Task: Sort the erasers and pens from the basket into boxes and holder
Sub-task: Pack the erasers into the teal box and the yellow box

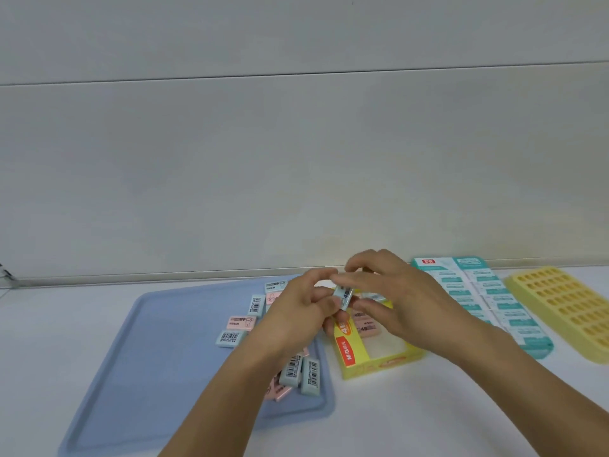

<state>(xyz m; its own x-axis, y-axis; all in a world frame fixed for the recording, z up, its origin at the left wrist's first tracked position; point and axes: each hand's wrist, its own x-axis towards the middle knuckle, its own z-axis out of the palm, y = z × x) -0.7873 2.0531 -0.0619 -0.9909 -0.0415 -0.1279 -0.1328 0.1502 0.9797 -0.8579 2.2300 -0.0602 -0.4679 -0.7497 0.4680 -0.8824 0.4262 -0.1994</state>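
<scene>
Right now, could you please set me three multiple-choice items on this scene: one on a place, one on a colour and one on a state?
1. Where does the yellow box stand?
A. right of the blue tray
B. on the tray
C. left of the tray

2. What colour is the perforated holder at far right?
A. red
B. yellow
C. black

3. What is happening to the light blue eraser above the box?
A. it lies on the table
B. it sits in the holder
C. both hands hold it

Answers: 1 A, the box sits just off the tray's right edge. 2 B, its grid of slots is yellow. 3 C, the left hand and right hand pinch it in the air.
</scene>
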